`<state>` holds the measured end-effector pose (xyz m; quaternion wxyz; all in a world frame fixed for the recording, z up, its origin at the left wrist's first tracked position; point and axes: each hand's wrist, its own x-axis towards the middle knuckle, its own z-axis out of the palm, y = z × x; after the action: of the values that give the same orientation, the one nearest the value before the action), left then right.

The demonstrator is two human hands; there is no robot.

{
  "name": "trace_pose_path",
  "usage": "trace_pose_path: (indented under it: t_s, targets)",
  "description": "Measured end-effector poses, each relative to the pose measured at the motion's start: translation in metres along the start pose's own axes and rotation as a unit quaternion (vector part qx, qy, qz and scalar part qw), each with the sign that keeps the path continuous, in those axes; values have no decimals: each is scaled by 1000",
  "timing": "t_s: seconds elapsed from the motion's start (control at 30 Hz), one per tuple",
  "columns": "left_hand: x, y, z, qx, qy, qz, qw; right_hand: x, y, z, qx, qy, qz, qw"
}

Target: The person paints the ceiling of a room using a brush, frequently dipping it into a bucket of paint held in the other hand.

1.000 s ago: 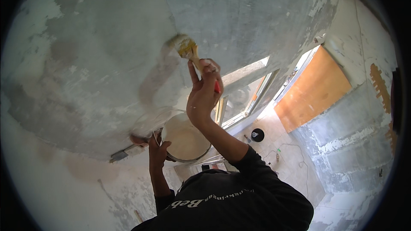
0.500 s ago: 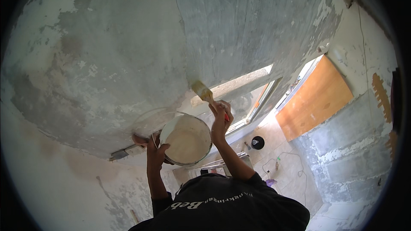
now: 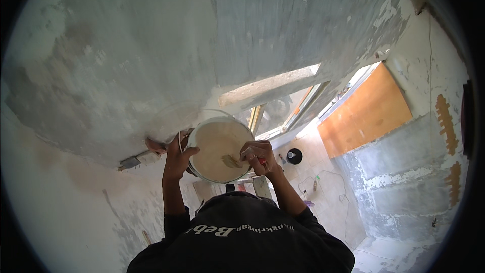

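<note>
My left hand grips the left rim of a white bucket half-raised before my body, with cream liquid inside. Over the bucket's right side, my right hand is closed around a red-handled paintbrush, its bristles down in the liquid. Behind and above the bucket is a patchy grey plastered wall. A small reddish-brown shape sits just beyond my left hand; I cannot make out what it is.
A framed window is beyond the bucket, with an orange door panel to its right. A black bucket and loose cords lie on the tiled floor below. Part of a step-like frame shows behind my body. A grey box is on the left wall.
My right hand has brought the brush down from high on the wall into the bucket. My left hand and the bucket have shifted slightly in view.
</note>
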<state>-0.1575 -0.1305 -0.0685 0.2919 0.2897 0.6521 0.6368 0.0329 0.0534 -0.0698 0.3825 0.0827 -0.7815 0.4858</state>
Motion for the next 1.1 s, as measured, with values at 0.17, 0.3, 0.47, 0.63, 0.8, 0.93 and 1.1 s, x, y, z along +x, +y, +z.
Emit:
trace_pose_path:
  t_s: [0.17, 0.3, 0.47, 0.63, 0.8, 0.93, 1.1]
  targets:
    - [-2, 12, 12, 27, -12, 36, 999, -21, 14, -1, -60, 12, -90, 994]
    - [0, 15, 22, 23, 6, 51, 998, -12, 6, 2, 18, 139, -137, 981]
    - [-4, 19, 33, 72, 25, 104, 992, -5, -15, -14, -12, 173, -157, 972]
    - [-3, 21, 31, 237, 153, 396, 874, 2, -35, -25, -7, 213, -177, 961]
    - [-2, 26, 32, 189, 97, 474, 854, 4, -52, -22, 31, 248, -115, 961]
    - [8, 42, 35, 133, -15, 521, 843, 0, -54, -17, 81, 235, -98, 964]
    - [7, 58, 38, 98, -36, 523, 846, 3, -46, -24, 30, 176, -87, 980]
